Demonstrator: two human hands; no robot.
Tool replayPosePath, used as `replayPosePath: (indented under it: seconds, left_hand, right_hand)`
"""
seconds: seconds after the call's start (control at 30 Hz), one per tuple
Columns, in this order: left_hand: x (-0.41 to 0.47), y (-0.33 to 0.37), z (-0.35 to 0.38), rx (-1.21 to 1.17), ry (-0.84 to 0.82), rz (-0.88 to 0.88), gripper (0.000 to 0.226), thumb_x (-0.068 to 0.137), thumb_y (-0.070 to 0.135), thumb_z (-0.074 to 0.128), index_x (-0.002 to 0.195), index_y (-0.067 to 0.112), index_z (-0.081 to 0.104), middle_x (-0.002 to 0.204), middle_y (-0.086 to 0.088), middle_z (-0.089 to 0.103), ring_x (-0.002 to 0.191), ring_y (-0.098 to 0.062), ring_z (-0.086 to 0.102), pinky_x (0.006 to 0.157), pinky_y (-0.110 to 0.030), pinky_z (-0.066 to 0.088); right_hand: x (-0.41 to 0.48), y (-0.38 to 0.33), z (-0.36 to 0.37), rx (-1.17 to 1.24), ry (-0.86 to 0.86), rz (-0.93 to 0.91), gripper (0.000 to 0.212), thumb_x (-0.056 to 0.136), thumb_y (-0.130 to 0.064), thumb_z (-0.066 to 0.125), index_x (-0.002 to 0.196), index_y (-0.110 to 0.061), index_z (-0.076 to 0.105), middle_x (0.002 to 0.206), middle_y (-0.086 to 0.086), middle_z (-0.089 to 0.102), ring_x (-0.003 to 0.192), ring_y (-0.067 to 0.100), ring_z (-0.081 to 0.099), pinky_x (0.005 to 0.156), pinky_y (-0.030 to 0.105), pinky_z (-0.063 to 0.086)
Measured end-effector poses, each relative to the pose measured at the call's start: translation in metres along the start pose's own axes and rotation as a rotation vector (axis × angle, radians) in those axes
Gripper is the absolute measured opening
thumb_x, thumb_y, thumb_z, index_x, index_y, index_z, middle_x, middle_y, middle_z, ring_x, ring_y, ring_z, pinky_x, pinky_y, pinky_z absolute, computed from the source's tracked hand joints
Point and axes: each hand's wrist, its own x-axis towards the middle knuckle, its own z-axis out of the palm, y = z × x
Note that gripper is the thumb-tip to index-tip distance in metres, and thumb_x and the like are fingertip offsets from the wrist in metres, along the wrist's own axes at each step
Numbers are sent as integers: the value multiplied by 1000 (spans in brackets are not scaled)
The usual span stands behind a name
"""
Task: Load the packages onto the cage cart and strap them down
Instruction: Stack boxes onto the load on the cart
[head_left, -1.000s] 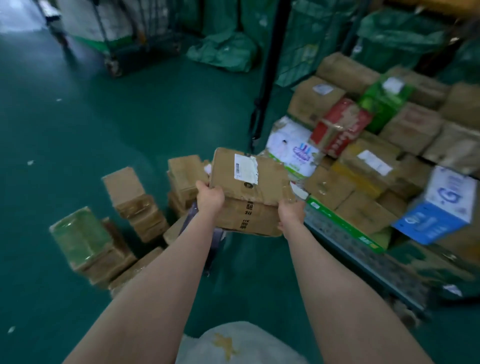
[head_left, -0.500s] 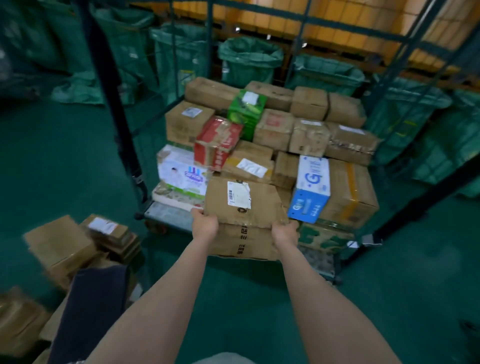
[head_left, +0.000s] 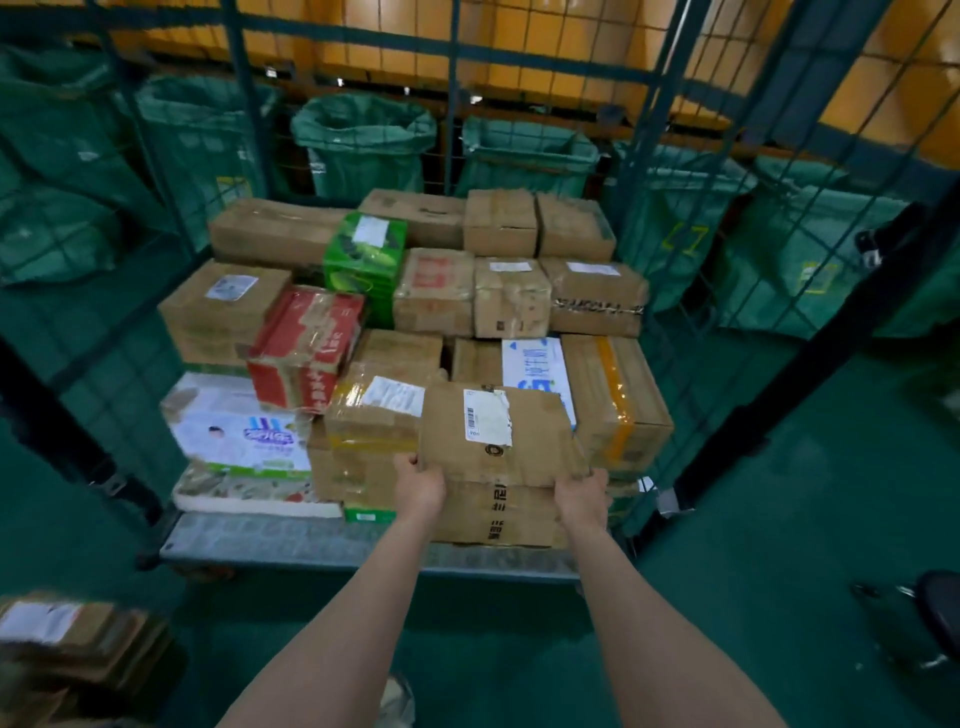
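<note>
Grasping the cardboard box (head_left: 498, 447) in both grips, left hand (head_left: 420, 486), right hand (head_left: 582, 500), over the cage cart (head_left: 291, 540)

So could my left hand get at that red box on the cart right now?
Probably not yet: the left hand and right hand are both gripping the brown parcel. The red box itself sits uncovered on top.
</note>
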Motion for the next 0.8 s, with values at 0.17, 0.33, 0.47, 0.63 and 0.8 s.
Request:
replayPosePath:
  seconds: [0.17, 0.33, 0.47, 0.63, 0.8]
  left_hand:
    - [55, 30, 37, 61, -62, 18, 12, 98, 15, 42, 105, 13, 32, 82, -4, 51, 66, -14, 45, 64, -31, 40]
    - [102, 73, 80, 62, -141, 57, 11, 96, 7, 42, 105, 12, 35, 85, -5, 51, 63, -12, 44, 55, -25, 37]
    - [122, 91, 116, 168, -196, 59, 13, 97, 14, 44, 106, 13, 35, 86, -4, 51, 69, -14, 46, 58, -28, 35]
    - [145, 97, 179, 182, -246, 43, 13, 97, 19, 45, 103, 11, 37, 77, -1, 48, 65, -13, 45, 62, -30, 39]
    - [165, 108, 247, 156, -295, 23, 14, 97, 20, 44, 101, 12, 34, 79, -6, 50, 65, -17, 47, 66, -33, 41]
  right_hand:
    - [56, -33, 10, 38, 42, 25, 56, 91, -24, 48, 140, -12, 26, 135, 20, 42, 115, 37, 48, 97, 46, 45]
    - [108, -63, 9, 57, 118, 79, 57, 95, -25, 46, 145, -12, 20, 145, 19, 32, 122, 37, 42, 96, 41, 41]
    - [138, -69, -1, 89, 164, 123, 54, 92, -22, 46, 141, -12, 25, 141, 20, 37, 115, 38, 48, 94, 43, 45]
    - [190, -83, -31, 66, 188, 141, 56, 90, -16, 44, 141, -11, 24, 142, 19, 35, 115, 38, 48, 94, 51, 47]
    - [252, -96, -66, 30, 208, 129, 47, 91, -12, 42, 136, -6, 30, 134, 19, 37, 114, 37, 47, 93, 49, 47]
